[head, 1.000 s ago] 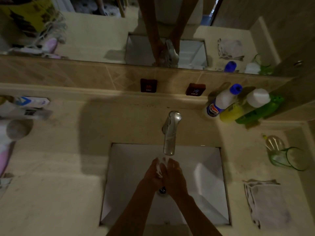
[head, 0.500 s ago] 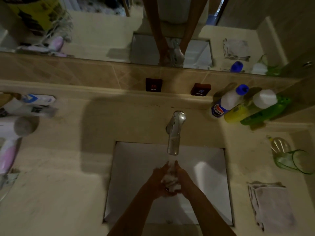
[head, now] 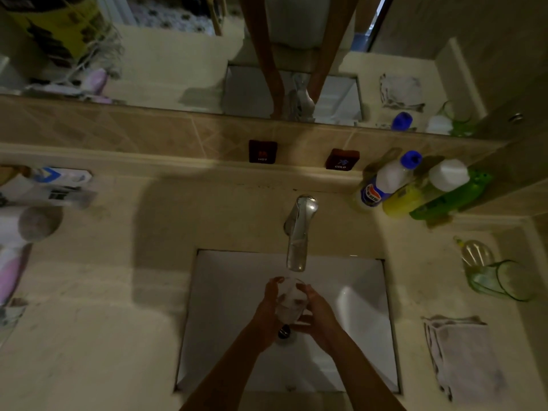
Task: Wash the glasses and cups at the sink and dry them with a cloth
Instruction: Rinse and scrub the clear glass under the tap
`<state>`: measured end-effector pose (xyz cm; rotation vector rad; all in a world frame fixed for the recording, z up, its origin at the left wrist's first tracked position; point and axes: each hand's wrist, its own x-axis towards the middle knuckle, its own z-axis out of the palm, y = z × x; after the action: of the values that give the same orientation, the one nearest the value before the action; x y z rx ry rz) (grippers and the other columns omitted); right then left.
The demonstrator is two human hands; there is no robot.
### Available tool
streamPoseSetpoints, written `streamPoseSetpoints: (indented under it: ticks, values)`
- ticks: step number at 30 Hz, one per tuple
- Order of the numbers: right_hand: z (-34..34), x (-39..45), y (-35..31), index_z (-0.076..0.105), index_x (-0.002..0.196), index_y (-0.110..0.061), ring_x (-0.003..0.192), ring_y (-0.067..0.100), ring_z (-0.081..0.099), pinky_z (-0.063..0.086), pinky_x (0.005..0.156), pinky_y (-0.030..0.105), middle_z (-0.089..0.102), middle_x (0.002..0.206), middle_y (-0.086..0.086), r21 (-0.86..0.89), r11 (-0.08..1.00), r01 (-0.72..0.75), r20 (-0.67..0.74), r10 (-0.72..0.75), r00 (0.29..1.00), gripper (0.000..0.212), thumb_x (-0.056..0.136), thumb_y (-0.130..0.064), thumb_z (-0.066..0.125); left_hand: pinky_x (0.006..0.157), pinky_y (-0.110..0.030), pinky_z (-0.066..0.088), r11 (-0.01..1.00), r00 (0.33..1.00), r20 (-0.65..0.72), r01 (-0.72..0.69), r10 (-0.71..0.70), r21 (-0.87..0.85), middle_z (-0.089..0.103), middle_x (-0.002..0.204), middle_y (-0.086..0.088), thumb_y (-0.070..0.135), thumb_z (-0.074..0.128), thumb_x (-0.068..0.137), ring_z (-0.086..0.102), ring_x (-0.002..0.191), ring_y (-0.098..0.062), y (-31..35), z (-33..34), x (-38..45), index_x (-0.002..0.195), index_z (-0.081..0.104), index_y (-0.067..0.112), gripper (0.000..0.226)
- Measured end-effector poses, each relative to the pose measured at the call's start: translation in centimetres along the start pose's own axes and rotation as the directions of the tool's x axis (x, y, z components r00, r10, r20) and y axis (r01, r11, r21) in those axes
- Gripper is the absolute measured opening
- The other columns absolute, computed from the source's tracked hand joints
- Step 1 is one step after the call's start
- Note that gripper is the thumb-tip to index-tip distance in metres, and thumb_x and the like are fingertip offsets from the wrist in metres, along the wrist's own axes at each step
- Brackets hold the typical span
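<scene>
A clear glass (head: 291,301) is held over the white sink basin (head: 225,307), just below the chrome tap spout (head: 298,241). My left hand (head: 267,312) wraps its left side and my right hand (head: 318,315) cups its right side. The glass looks wet or soapy; whether water is running is unclear. A green-tinted glass (head: 501,280) lies on its side on the counter at the right, next to a clear ribbed glass (head: 476,252). A pale folded cloth (head: 464,355) lies on the counter at the right, nearer to me.
Three bottles stand in the back right corner: white with a blue cap (head: 388,180), yellow (head: 415,192), green (head: 453,194). Hot (head: 262,151) and cold (head: 342,159) buttons sit on the tiled upstand below the mirror. A hairdryer (head: 17,241) and boxes (head: 50,188) lie at the left.
My hands have turned the glass and shifted their hold, so it now stands more upright between them. The view has moved slightly closer.
</scene>
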<state>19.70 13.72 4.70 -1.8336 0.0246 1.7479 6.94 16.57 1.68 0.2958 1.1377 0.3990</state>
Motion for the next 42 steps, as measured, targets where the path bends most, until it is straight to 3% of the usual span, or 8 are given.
streamPoseSetpoints:
  ticks: [3,7,12,21,26,31,36,42]
  values:
    - [0.9,-0.1,-0.8,0.067,0.118,-0.020,0.100,0.036,0.069,0.058,0.085,0.048,0.068,0.115,0.014,0.031,0.998,0.051,-0.040,-0.050,0.998,0.039,0.092,-0.046,0.055,0.097,-0.057,0.054,1.000,0.998,0.068,-0.015,0.015,0.000,0.069,0.123,-0.023,0.057,0.032,0.104,0.068,0.112,-0.039,0.7,-0.3,-0.8,0.129,0.067,0.011,0.063]
    - [1.8,-1.0,0.2,0.063,0.119,-0.021,0.106,0.034,0.065,0.057,0.083,0.045,0.065,0.122,0.013,0.051,0.993,0.108,-0.030,-0.106,0.994,0.028,0.098,-0.036,0.051,0.069,-0.035,0.061,0.997,0.990,0.128,-0.047,0.054,-0.063,0.078,0.105,-0.011,0.030,0.039,0.107,0.076,0.091,-0.026,1.0,-1.3,-2.5,0.116,0.074,0.015,0.039]
    - [1.3,-1.7,-1.9,0.064,0.116,-0.011,0.107,0.036,0.064,0.056,0.081,0.043,0.065,0.118,0.015,0.007,0.999,0.034,-0.058,-0.034,0.998,0.027,0.096,-0.029,0.055,0.103,-0.048,0.053,0.998,0.993,0.120,0.000,-0.007,0.063,0.073,0.122,-0.016,0.039,0.065,0.092,0.070,0.112,-0.035,1.6,-2.4,-2.0,0.130,0.067,0.018,0.043]
    - [0.6,-2.0,-0.1,0.069,0.115,-0.021,0.102,0.030,0.068,0.060,0.079,0.041,0.070,0.116,0.011,-0.005,0.992,0.124,0.009,-0.124,0.992,0.031,0.096,-0.039,0.053,0.108,-0.048,0.047,0.980,0.980,0.195,-0.003,-0.036,0.197,0.069,0.132,-0.010,0.023,0.065,0.096,0.064,0.123,-0.037,2.5,-4.2,-1.9,0.135,0.061,0.034,0.041]
    - [2.0,-2.2,-1.6,0.062,0.122,-0.006,0.108,0.032,0.062,0.054,0.072,0.039,0.065,0.121,0.015,0.026,0.999,0.045,0.010,-0.045,0.999,0.040,0.098,-0.036,0.051,0.112,-0.052,0.043,0.989,0.979,0.199,-0.074,0.048,0.125,0.068,0.132,-0.012,0.015,0.060,0.098,0.062,0.124,-0.040,1.9,-4.1,-1.9,0.138,0.059,0.028,0.042]
    - [-0.6,-2.5,-1.5,0.058,0.127,-0.019,0.112,0.022,0.062,0.053,0.094,0.042,0.063,0.128,0.007,-0.184,0.945,0.269,0.002,-0.274,0.962,0.035,0.103,-0.039,0.041,0.105,-0.053,0.049,0.996,0.985,0.160,-0.077,0.068,0.051,0.070,0.128,-0.012,0.010,0.058,0.098,0.067,0.116,-0.038,1.4,-3.6,-2.2,0.137,0.058,0.021,0.041]
    - [-2.2,-4.0,-4.7,0.053,0.123,-0.031,0.113,0.014,0.058,0.050,0.095,0.034,0.060,0.129,-0.001,-0.478,0.652,0.589,0.014,-0.665,0.747,0.027,0.098,-0.019,0.054,0.112,-0.058,0.042,0.997,0.988,0.132,-0.070,0.073,-0.032,0.068,0.130,-0.011,0.012,0.059,0.096,0.062,0.122,-0.043,0.4,-2.8,-1.9,0.135,0.059,0.023,0.041]
    - [0.0,-7.4,-9.1,0.034,0.149,-0.013,0.140,0.014,0.035,0.030,0.113,0.025,0.035,0.153,0.004,-0.712,-0.131,0.690,0.416,-0.870,0.264,0.069,0.086,-0.014,0.064,0.102,-0.053,0.051,0.997,0.993,0.099,-0.060,0.066,-0.054,0.066,0.131,-0.018,0.020,0.068,0.093,0.059,0.124,-0.045,-0.1,-1.9,-2.8,0.136,0.061,0.027,0.044]
